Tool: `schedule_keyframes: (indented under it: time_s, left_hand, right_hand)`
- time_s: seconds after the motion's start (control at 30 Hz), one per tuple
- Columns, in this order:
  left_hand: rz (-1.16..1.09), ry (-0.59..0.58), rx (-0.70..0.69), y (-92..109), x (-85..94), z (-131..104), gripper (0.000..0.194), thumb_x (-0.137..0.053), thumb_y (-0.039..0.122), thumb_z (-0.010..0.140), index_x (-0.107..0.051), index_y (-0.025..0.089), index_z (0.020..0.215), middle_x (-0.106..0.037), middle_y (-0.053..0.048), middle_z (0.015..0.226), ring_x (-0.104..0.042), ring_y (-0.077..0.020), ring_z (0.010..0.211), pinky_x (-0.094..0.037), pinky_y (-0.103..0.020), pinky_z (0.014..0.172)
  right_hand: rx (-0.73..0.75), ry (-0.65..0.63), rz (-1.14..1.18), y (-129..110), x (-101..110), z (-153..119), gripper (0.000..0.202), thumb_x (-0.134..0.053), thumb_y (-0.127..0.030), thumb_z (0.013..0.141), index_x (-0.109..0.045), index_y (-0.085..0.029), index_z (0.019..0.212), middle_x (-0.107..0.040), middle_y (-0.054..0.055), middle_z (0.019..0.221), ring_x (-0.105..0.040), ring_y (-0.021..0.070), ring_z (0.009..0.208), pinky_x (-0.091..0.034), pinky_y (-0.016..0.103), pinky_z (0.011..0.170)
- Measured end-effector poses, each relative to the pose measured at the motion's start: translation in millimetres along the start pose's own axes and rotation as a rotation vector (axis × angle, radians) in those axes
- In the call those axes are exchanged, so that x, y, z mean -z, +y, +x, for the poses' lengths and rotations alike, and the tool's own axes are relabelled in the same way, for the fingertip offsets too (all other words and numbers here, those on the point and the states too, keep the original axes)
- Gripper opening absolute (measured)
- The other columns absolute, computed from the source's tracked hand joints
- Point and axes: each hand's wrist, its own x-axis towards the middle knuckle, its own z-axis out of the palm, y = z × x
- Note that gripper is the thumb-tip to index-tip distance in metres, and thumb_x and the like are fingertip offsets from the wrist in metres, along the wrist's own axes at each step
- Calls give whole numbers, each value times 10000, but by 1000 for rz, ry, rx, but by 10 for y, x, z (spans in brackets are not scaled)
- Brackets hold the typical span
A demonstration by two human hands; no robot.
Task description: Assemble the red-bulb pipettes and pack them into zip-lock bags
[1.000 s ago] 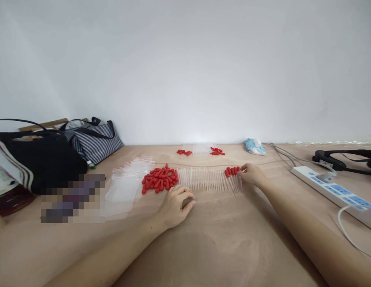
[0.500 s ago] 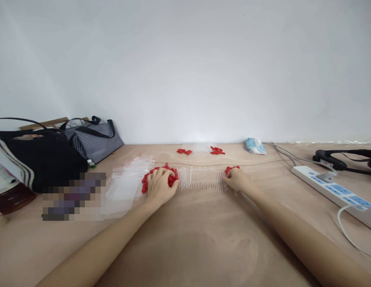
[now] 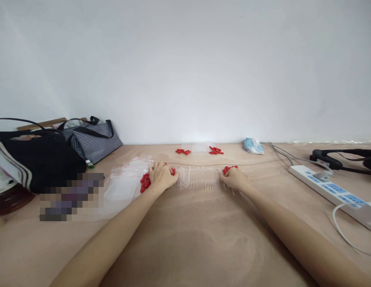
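A row of thin clear sticks point(image 3: 199, 178), like slim tubes with small knobbed ends, lies side by side on the wooden table point(image 3: 188, 235). My left hand point(image 3: 161, 177) rests at the left end of this row. Its fingers spread over a pile of red bulb-like pieces point(image 3: 145, 182), covering part of it, and the thumb side touches the sticks. At the opposite end, my right hand point(image 3: 235, 178) has its thumb against the last sticks. Its fingers curve apart beside a smaller group of red pieces point(image 3: 230, 168); some fingertips are hidden. A loose stick shows beneath the right hand.
Clear zip bags point(image 3: 121, 189) lie left of the pile. Near the wall are another bag point(image 3: 199, 148), more red pieces point(image 3: 216, 150) and a blue packet point(image 3: 253, 146). A striped bag point(image 3: 97, 139) stands at left; a power strip point(image 3: 331, 187) with cables lies right.
My right thumb has moved left against the row, and the row's right end has shifted inward. My left hand has flattened over the red pile. The view has shifted slightly.
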Motion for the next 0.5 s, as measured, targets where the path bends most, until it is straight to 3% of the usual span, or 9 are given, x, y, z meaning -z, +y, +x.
schedule_keyframes:
  time_s: [0.13,0.3,0.4,0.5]
  left_hand:
    - [18,-32,31,-15,-42,79,408,-444,505,692,-652,174,575,-616,-145,838,-445,-358,955,-280,-450,779]
    - [-2,-52,23,5,-3,175,307,-499,415,683,-625,174,542,-622,-119,674,-500,-341,902,-297,-447,774]
    - [-8,-33,0,38,108,137,251,-518,358,672,-595,172,521,-608,-108,669,-502,-331,885,-322,-443,768]
    - [-95,58,-197,75,231,-75,154,-507,257,682,-572,161,580,-588,-90,749,-515,-264,840,-373,-379,759]
  right_hand:
    - [11,38,60,-6,23,-32,378,-429,-451,772,-616,-173,596,-605,58,531,-602,168,607,-391,239,554]
    - [-3,93,93,-30,36,-84,312,-438,-411,757,-601,-191,608,-598,40,531,-584,169,572,-357,243,526]
    - [39,247,151,-33,-2,-80,244,-455,-386,749,-589,-201,661,-622,39,616,-578,185,615,-347,254,529]
    - [217,428,320,-41,-94,-87,198,-461,-343,767,-542,-186,678,-619,44,672,-562,175,634,-364,256,545]
